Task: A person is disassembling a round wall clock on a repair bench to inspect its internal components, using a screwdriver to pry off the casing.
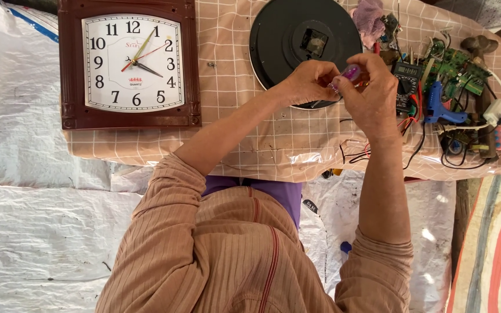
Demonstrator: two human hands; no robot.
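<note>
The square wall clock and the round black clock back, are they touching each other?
Apart. The head view shows checked cloth between the square wall clock and the round black clock back.

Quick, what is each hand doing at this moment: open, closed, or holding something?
Left hand: closed, gripping one end of the small purple tool.
Right hand: closed, holding the same purple tool over the round black clock back.

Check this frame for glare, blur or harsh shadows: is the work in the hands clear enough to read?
Head view: even daylight, no harsh shadows; glare on the plastic table cover at the near edge; square wall clock and round black clock back sharp; left hand and right hand slightly soft, the small purple tool mostly hidden between them.
</note>
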